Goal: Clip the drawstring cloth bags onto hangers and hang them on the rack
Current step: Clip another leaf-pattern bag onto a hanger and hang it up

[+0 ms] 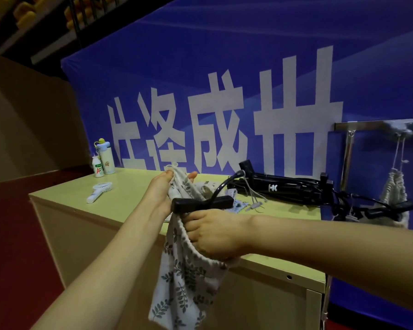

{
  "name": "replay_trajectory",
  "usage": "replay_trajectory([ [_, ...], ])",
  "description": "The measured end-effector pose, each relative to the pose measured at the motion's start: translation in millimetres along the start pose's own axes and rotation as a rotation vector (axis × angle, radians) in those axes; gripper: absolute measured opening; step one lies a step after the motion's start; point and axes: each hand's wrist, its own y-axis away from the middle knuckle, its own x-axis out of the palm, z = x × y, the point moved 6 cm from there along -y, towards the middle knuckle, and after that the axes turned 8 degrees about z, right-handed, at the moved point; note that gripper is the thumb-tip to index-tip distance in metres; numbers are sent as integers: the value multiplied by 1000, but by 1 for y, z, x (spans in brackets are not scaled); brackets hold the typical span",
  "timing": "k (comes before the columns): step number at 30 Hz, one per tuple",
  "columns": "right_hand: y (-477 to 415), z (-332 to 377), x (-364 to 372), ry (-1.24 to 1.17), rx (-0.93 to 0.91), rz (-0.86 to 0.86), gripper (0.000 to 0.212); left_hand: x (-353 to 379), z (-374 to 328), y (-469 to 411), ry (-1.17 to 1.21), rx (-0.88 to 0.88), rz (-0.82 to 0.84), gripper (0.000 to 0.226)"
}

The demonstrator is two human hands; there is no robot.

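Leaf-print bag [184,282] at frame centre, top edge pinched taut by left hand [160,194] while right hand [215,236] grips cloth beneath black hanger [202,202], apparently to seat its clip.

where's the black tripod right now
In the head view the black tripod lies at the far right of the table, below the blue banner, left of the rack.

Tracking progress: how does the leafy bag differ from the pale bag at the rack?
The leafy bag is held by the left hand and right hand; the pale bag hangs from the rack. The leafy bag is patterned; the pale bag looks plain. Both are cloth.
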Motion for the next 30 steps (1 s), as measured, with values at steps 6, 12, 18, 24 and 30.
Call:
replay_trajectory([
  [6, 21, -5, -8, -235, 116, -53, 26, -8, -12, -3, 101, 62, -21, 34],
  [12, 32, -7, -10, -191, 153, -196, 34, 10, -21, 0, 269, 16, 84, 37],
  [18, 51, -42, -37, -736, 530, -469, 28, 17, -32, 3, 257, 3, 128, 40],
  [24, 41, -76, -17, -1653, 690, -299, 57, 36, -23, 9, 30, -69, 275, 44],
  [30, 22, -72, -5, -1908, 650, -368, 37, 59, -24, 16, -331, 117, 305, 27],
])
